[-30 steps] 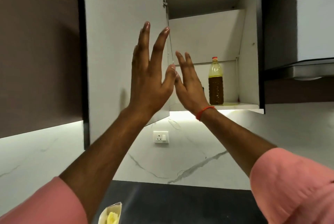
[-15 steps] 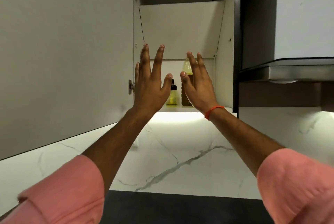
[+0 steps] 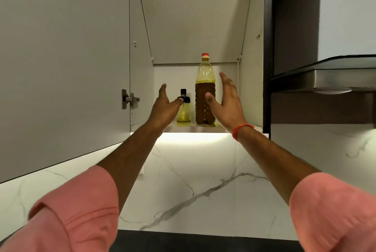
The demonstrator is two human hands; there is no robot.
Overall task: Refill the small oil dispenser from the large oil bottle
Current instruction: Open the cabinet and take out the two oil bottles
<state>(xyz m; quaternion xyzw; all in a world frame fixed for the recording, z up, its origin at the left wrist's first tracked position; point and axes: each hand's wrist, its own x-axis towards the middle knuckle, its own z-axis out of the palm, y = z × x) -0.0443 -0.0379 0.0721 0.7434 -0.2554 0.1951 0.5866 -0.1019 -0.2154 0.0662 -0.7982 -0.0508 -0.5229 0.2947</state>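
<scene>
A large oil bottle [image 3: 204, 80] with a red cap stands upright on the bottom shelf [image 3: 195, 129] of an open wall cabinet. Left of it, close beside, stands the small oil dispenser [image 3: 183, 116], clear with a black pump top and a little yellow oil. My right hand [image 3: 225, 101] is spread open around the large bottle's right side, its thumb just in front of the bottle's dark lower body; I cannot tell if it touches. My left hand [image 3: 163, 107] is open to the left of the dispenser, thumb tip at its black top.
The cabinet door [image 3: 61, 58] hangs open at the left, its hinge [image 3: 130, 99] near my left hand. An upper shelf panel [image 3: 195, 25] sits above the bottles. A range hood [image 3: 333, 76] juts out at the right. Marble backsplash [image 3: 203, 180] runs below, dark counter [image 3: 203, 241] at the bottom.
Both hands have gone from raised, fingers-up poses in front of the cabinet to reaching into the shelf, spreading apart around the dispenser and the large bottle. The view has moved closer.
</scene>
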